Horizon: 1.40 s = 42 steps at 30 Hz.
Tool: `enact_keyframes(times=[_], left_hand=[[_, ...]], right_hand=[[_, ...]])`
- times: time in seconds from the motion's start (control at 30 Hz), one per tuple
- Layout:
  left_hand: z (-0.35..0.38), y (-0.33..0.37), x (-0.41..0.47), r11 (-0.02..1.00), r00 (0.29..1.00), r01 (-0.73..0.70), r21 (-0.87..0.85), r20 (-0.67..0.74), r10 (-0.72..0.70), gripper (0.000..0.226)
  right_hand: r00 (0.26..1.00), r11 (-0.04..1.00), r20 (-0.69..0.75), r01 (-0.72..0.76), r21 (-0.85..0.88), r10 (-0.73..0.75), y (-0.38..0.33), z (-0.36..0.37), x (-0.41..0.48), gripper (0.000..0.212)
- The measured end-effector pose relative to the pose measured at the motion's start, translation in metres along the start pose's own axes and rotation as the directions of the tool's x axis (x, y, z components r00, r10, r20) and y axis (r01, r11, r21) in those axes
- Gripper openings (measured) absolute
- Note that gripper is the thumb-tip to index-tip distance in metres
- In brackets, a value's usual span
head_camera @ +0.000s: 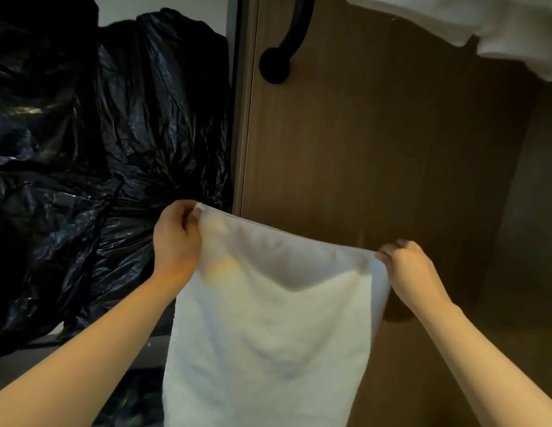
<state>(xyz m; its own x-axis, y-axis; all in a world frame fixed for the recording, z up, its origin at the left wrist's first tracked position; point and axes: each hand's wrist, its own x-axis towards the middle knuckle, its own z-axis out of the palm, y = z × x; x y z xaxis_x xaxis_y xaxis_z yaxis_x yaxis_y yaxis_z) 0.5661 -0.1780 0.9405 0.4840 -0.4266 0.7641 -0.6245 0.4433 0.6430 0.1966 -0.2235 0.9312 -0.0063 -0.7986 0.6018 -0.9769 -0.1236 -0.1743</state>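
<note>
Black bags fill the left side. Just right of them the left hand pinches the towel's upper corner, fingers curled tight on the hem. The towel hangs straight down from both hands in front of the door. Its top edge is stretched between them and slopes down to the right, while its long axis runs downward, below the fingers. The right hand grips the other corner, lower than the left. Any fold likely turns on that taut top edge, with neither hand nearer the loose end. The towel's bottom is cut off by the frame and its surface is blurred, so whether it is doubled is hard to tell. More white cloth shows at top right, partly cropped.
</note>
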Motion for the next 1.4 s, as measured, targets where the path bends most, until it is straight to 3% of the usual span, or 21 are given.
enact_keyframes(times=[0.13, 0.33, 0.47, 0.57, 0.67, 0.93, 1.07, 1.23, 1.33, 1.4], left_hand=[[0.007, -0.003, -0.013, 0.999, 0.996, 0.031, 0.015, 0.079, -0.032, 0.02], [0.014, -0.006, -0.043, 0.999, 0.98, 0.051, -0.004, 0.191, -0.049, 0.018], [0.021, -0.001, -0.064, 0.999, 0.962, -0.02, 0.029, 0.273, 0.012, 0.02], [0.025, 0.005, -0.086, 0.997, 0.936, -0.067, -0.028, 0.345, 0.073, 0.01], [0.026, 0.008, -0.107, 0.995, 0.903, -0.052, -0.083, 0.422, 0.082, 0.019], [0.021, 0.013, -0.14, 0.995, 0.891, 0.008, -0.104, 0.452, 0.04, 0.02], [0.02, 0.017, -0.148, 0.994, 0.893, 0.04, -0.105, 0.45, 0.012, 0.016], [0.022, 0.017, -0.156, 0.99, 0.905, 0.1, -0.104, 0.424, -0.047, 0.016], [0.024, 0.017, -0.157, 0.987, 0.905, 0.112, -0.113, 0.421, -0.054, 0.016], [0.023, 0.013, -0.159, 0.983, 0.885, 0.141, -0.12, 0.46, -0.07, 0.015]], right_hand=[[0.999, 1.0, -0.029, 0.019, 0.02, -0.019, 0.008, 0.021, -0.014, 0.022], [0.979, 0.995, 0.192, -0.082, 0.057, 0.07, 0.004, 0.048, -0.035, 0.019], [0.981, 0.975, 0.193, -0.013, 0.221, -0.031, -0.019, 0.045, -0.044, 0.022], [0.977, 0.904, 0.149, 0.076, 0.421, -0.151, -0.048, 0.047, -0.06, 0.026], [0.972, 0.795, 0.124, 0.085, 0.601, -0.198, -0.068, 0.056, -0.081, 0.027], [0.953, 0.561, 0.171, -0.002, 0.828, -0.249, -0.098, 0.089, -0.119, 0.021], [0.979, 0.508, 0.09, 0.017, 0.861, -0.185, -0.101, 0.096, -0.125, 0.017], [0.97, 0.473, 0.181, -0.084, 0.877, -0.164, -0.103, 0.102, -0.139, 0.026], [0.976, 0.507, 0.13, -0.023, 0.862, -0.176, -0.105, 0.103, -0.143, 0.023], [0.986, 0.522, 0.124, -0.049, 0.852, -0.11, -0.106, 0.107, -0.146, 0.025]])
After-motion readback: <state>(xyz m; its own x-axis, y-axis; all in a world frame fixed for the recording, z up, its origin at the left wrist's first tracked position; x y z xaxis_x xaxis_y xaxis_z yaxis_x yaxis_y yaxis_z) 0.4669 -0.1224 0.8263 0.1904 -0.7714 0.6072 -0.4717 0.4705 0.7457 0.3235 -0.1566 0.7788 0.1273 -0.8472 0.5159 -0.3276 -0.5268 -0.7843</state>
